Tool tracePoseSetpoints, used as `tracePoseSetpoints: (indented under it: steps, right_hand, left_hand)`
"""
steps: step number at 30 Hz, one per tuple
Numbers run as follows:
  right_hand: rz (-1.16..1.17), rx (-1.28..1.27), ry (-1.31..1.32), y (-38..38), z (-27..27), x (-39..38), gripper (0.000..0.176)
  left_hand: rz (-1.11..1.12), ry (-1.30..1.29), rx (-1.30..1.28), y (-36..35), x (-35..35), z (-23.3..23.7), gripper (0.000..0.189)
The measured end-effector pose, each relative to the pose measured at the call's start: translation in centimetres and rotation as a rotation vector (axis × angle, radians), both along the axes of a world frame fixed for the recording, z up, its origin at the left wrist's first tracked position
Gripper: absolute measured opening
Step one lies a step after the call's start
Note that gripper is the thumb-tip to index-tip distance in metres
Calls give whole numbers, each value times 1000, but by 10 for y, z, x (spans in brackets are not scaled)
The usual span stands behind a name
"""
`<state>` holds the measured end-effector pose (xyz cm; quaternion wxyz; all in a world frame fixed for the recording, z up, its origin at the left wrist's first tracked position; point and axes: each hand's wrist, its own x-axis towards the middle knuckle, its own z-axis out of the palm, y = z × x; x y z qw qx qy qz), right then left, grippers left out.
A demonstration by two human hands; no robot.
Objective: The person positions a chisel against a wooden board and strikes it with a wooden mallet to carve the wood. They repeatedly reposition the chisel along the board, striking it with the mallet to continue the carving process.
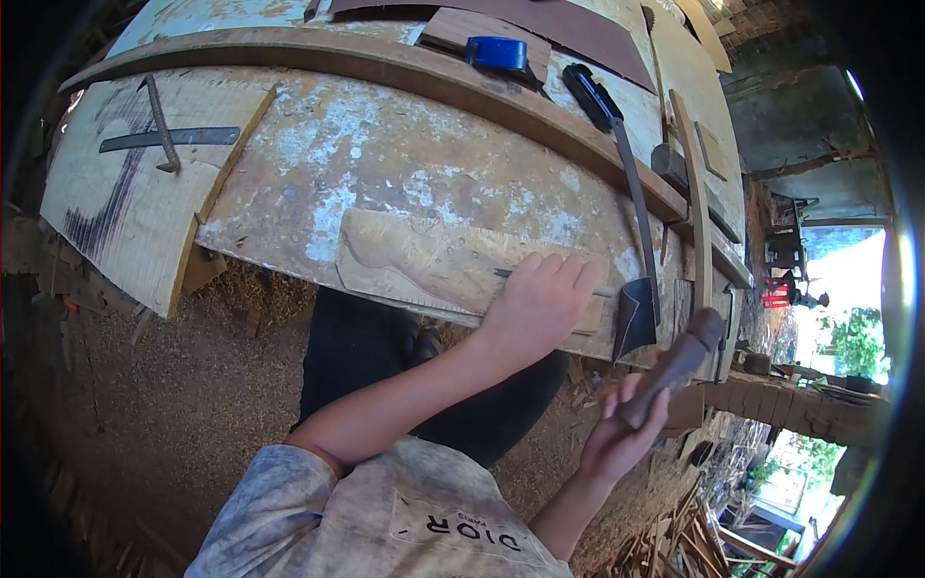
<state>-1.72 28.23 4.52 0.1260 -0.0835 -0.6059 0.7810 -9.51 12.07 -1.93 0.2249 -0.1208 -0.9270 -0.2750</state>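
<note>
My left hand (544,299) is closed around a thin dark metal rod-like tool (501,274), whose tip points left and whose other end sticks out to the right. It rests over a flat carved wooden board (414,252) with a wavy relief and a notched edge, lying along the bench's near edge. My right hand (626,424) grips a dark wooden mallet (679,361), club-shaped, held tilted off the bench's right front corner. The mallet is apart from the metal tool.
The paint-stained workbench (318,144) carries a long wooden strip (385,65), a blue roundish item (498,53), and a black-handled tool (593,94) with a long narrow blade. At left, a pale plank (106,183) bears crossed metal pieces (169,138). Shavings cover the floor (212,385).
</note>
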Motion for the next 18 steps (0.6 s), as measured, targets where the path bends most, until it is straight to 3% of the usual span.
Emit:
tracePoseSetpoints:
  steps: [4, 7, 8, 12, 16, 18]
  right_hand:
    - [-90, -86, 105, -3, -7, 5, 56]
    - [111, 183, -182, -4, -19, 13, 58]
    - [330, 238, -320, 1, -9, 15, 57]
    - [265, 231, -115, 17, 0, 3, 63]
    - [-64, -13, 127, 6, 11, -8, 53]
    - [-106, -24, 143, 2, 11, -8, 55]
  left_hand:
    - [4, 7, 0, 1, 1, 0, 27]
    - [6, 16, 2, 1, 0, -2, 25]
    - [6, 20, 14, 0, 1, -3, 24]
    - [30, 37, 10, -1, 0, -4, 22]
    - [43, 49, 4, 0, 0, -4, 22]
    - [39, 65, 38, 0, 0, -3, 22]
